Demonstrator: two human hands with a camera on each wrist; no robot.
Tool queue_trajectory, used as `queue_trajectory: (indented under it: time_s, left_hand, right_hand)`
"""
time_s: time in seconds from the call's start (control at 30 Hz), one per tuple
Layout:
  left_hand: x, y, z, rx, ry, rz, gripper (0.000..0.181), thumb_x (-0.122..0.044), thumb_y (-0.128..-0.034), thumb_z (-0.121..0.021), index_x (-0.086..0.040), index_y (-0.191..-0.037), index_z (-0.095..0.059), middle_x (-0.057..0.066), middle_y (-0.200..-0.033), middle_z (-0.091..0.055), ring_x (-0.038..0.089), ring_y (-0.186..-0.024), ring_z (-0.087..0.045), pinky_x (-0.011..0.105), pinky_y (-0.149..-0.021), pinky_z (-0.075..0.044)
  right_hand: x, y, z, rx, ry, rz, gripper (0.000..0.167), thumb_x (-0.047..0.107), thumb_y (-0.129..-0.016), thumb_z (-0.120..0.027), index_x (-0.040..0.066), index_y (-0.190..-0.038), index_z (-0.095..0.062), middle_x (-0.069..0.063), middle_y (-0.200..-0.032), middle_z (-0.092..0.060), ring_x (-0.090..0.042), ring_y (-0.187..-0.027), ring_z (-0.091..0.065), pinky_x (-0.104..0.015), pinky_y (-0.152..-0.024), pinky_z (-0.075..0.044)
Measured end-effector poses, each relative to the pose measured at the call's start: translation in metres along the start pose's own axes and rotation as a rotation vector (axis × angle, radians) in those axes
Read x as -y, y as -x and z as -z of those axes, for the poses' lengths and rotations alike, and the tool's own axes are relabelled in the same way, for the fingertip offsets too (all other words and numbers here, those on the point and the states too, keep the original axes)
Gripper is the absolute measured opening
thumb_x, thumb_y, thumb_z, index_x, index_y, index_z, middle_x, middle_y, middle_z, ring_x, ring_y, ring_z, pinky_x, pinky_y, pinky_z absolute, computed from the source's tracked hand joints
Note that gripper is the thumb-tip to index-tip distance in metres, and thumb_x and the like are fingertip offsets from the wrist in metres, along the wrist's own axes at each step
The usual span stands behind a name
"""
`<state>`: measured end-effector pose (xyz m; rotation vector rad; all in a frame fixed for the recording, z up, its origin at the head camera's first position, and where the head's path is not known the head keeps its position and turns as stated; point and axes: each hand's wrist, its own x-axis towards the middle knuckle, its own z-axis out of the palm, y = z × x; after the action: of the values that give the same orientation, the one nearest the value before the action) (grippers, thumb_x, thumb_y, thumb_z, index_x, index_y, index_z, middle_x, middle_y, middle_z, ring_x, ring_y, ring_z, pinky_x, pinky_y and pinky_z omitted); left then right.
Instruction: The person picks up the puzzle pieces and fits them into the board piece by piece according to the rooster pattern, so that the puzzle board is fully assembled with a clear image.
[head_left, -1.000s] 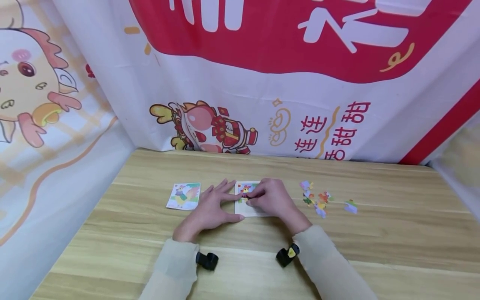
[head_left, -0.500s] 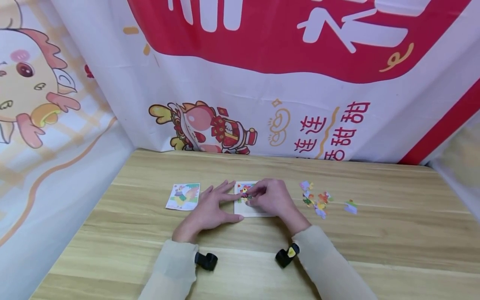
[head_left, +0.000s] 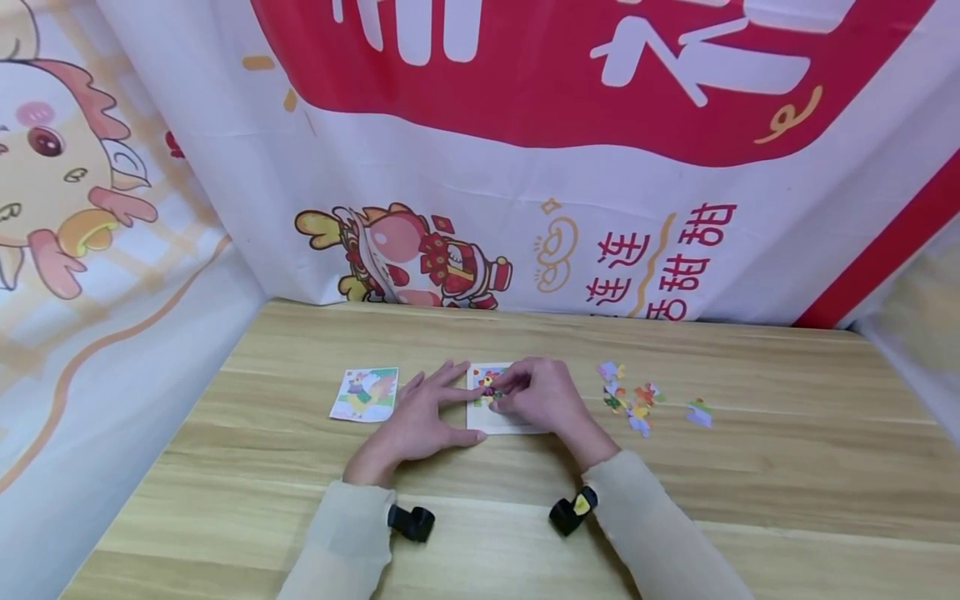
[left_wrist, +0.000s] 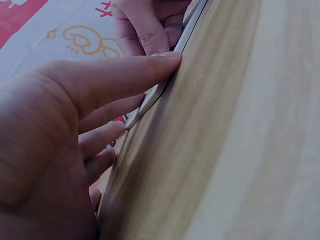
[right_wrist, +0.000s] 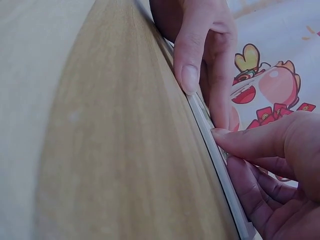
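Note:
A small white puzzle board (head_left: 504, 425), partly filled with a colourful rooster picture, lies flat on the wooden table. My left hand (head_left: 425, 419) rests spread at its left side, the thumb on the near edge and a fingertip on the picture. My right hand (head_left: 546, 395) bends over the board and pinches a small puzzle piece (head_left: 497, 395) against the picture; the fingers mostly hide it. In the left wrist view, my left thumb touches the thin board edge (left_wrist: 154, 100). In the right wrist view, both hands meet over the board edge (right_wrist: 212, 150).
A square picture card (head_left: 364, 394) of a similar bird lies left of my left hand. To the right are several loose puzzle pieces (head_left: 639, 411) in a cluster and a separate piece (head_left: 700, 413). A printed cloth (head_left: 450, 167) hangs behind the wooden table (head_left: 787, 467).
The whole head view shifts very slightly. Both hands keep their places at the board, with the right fingers making only tiny movements over the picture.

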<state>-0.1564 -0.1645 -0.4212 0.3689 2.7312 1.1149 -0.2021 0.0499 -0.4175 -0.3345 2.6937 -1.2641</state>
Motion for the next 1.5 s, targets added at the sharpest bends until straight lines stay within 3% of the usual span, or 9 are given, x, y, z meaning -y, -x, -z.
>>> queue_trajectory:
  time_s: [0.3,0.57,0.97,1.3,1.5]
  left_hand:
    - [0.002,0.0,0.0,0.022,0.043,-0.004,0.064,-0.032,-0.0867,-0.091,-0.019,-0.145,-0.069,-0.005,-0.176,-0.036,0.024,-0.17,-0.016,0.058,-0.137,0.008]
    - [0.003,0.0,-0.002,0.015,0.03,-0.001,0.063,-0.034,-0.0859,-0.092,-0.02,-0.144,-0.07,-0.005,-0.175,-0.037,0.023,-0.169,-0.018,0.058,-0.138,0.007]
    - [0.001,-0.001,-0.003,0.016,0.025,0.008,0.064,-0.033,-0.0848,-0.092,-0.02,-0.143,-0.071,-0.006,-0.176,-0.037,0.022,-0.169,-0.019,0.057,-0.138,0.005]
    - [0.0,-0.003,-0.002,0.017,0.019,0.011,0.064,-0.034,-0.085,-0.092,-0.021,-0.144,-0.071,-0.006,-0.176,-0.037,0.021,-0.169,-0.019,0.057,-0.138,0.004]
    - [0.001,-0.003,-0.002,0.015,0.017,0.013,0.064,-0.035,-0.0851,-0.092,-0.021,-0.143,-0.071,-0.006,-0.175,-0.038,0.022,-0.169,-0.019,0.057,-0.138,0.004]
  right_hand:
    - [0.001,0.0,-0.001,0.005,-0.01,0.011,0.015,0.01,-0.081,-0.092,0.017,-0.093,-0.086,0.002,-0.085,-0.076,-0.014,-0.078,-0.065,-0.027,-0.072,-0.053]
    - [-0.002,0.005,0.01,-0.005,-0.034,-0.015,0.006,0.017,-0.087,-0.088,0.021,-0.091,-0.085,0.003,-0.087,-0.077,-0.016,-0.082,-0.067,-0.029,-0.075,-0.054]
    - [-0.035,0.027,0.059,-0.037,0.019,-0.009,0.008,0.023,-0.093,-0.086,0.018,-0.099,-0.084,-0.001,-0.094,-0.078,-0.017,-0.082,-0.068,-0.031,-0.072,-0.057]
    - [-0.057,0.045,0.103,-0.08,0.047,-0.122,0.019,0.027,-0.095,-0.084,0.014,-0.109,-0.083,-0.009,-0.107,-0.079,-0.022,-0.076,-0.069,-0.032,-0.061,-0.059]
    - [-0.072,0.045,0.123,-0.081,0.091,-0.163,0.029,0.037,-0.096,-0.082,0.013,-0.113,-0.083,-0.011,-0.114,-0.079,-0.022,-0.093,-0.067,-0.03,-0.073,-0.055]
